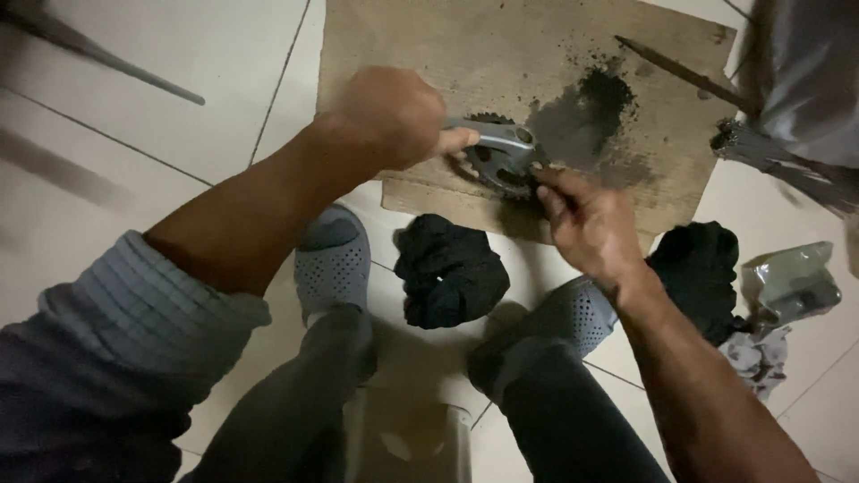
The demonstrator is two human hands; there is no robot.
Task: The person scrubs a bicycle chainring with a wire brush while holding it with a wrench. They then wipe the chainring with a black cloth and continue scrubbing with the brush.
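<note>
A bicycle crank with its toothed chainring lies between the two hands, resting on the near edge of a worn cardboard sheet spread on the tiled floor. The left hand is closed in a fist around the silver crank arm, thumb stretched along it. The right hand pinches at the chainring's rim with its fingertips; whether it holds some small thing there cannot be told.

The part looks like solid metal: stiff, fairly heavy for its bulk, and probably greasy, so liable to slip. The smooth arm seems the safest place to grip; the teeth are sharp-edged and dirty, better touched only lightly.

Just beyond the right hand, a dark patch of grime stains the cardboard. Farther out on that side lies a thin metal rod, and past it a bundle of spokes or wires. Below the hands, between the person's grey perforated shoes, sits a crumpled black rag. Another black cloth lies to the right of the right wrist, with a clear plastic bag beside it. A long grey bar crosses the floor well off to the left of the left hand.
</note>
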